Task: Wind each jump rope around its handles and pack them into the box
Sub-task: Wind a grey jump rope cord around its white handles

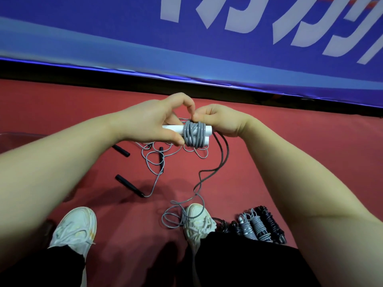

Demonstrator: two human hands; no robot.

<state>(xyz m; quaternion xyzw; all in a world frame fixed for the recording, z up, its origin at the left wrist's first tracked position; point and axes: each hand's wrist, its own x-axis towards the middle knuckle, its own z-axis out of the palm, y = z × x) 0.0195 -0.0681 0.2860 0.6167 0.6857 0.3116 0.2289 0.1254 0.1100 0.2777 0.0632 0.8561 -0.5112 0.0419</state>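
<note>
Step in hand: I judge I'm mid-wind on the grey jump rope (193,133), with several turns around the paired white handles (173,127).
Doing it well: I'd press the two handles flat together and lay each new turn snug beside the last. I'd also draw the loose tail (222,158) taut, because it loops over my right shoe (199,220) on the floor (124,214) and could snag.
Left hand (153,121): clamped on the handles just left of the coil, thumb under and fingers over.
Right hand (219,119): fingers curled, pinching the rope at the top of the coil, right against the left fingertips.
Where the rope is: held above the floor between both hands, with the tail dropping from the right end.
Still waiting: a black-handled rope (128,185) lies unwound on the floor, and the wound bundles (259,226) lie beside my right shoe.
Box: I cannot pick it out for sure.
</note>
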